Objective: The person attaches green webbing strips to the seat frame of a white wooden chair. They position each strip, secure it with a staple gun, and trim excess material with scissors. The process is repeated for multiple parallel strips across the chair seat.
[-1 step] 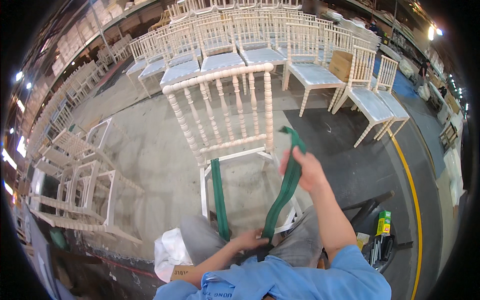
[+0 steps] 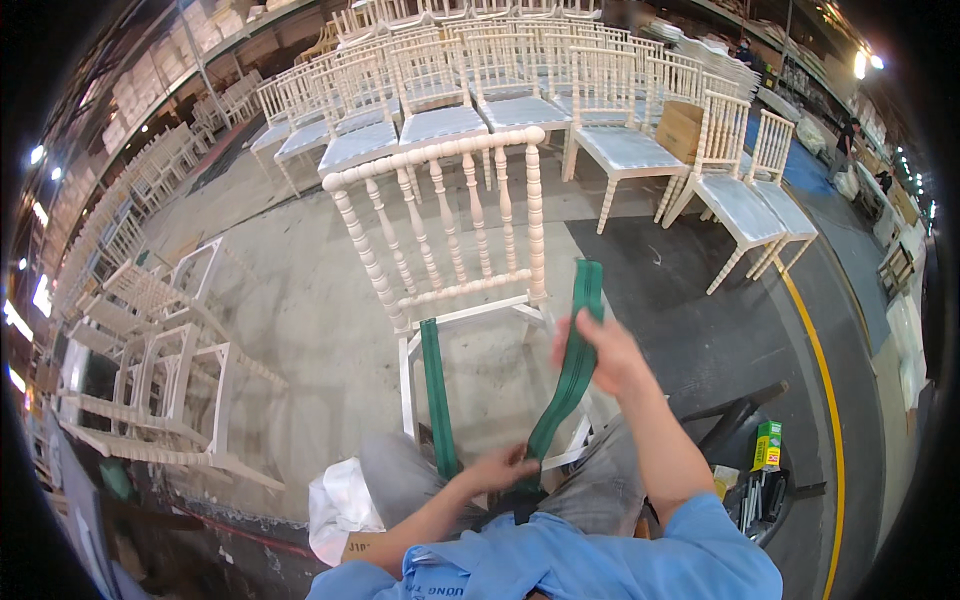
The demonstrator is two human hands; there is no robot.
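Observation:
In front of me stands a cream wooden chair frame [image 2: 450,288] with turned spindles in its back and an open seat. A green webbing strap [image 2: 437,395] runs front to back along the left of the seat opening. My right hand [image 2: 612,358] holds a second green webbing strap [image 2: 563,400] between thumb and fingers, its free end sticking up above the hand. Lower down, my left hand [image 2: 497,468] is at that strap's lower part, by the front of the seat; its fingers are blurred, and the strap's lower end is hidden near my lap.
Rows of chairs with pale seats [image 2: 440,122] stand beyond. Bare chair frames [image 2: 190,385] lie stacked on the left. By my right leg are a green and yellow box [image 2: 767,445] and a black tray [image 2: 768,500] of metal pieces. White cloth [image 2: 342,505] lies at my left.
The strap's free end, folded over before, now stands straight up. My right hand has shifted slightly down and right along it. My left hand has moved a little up.

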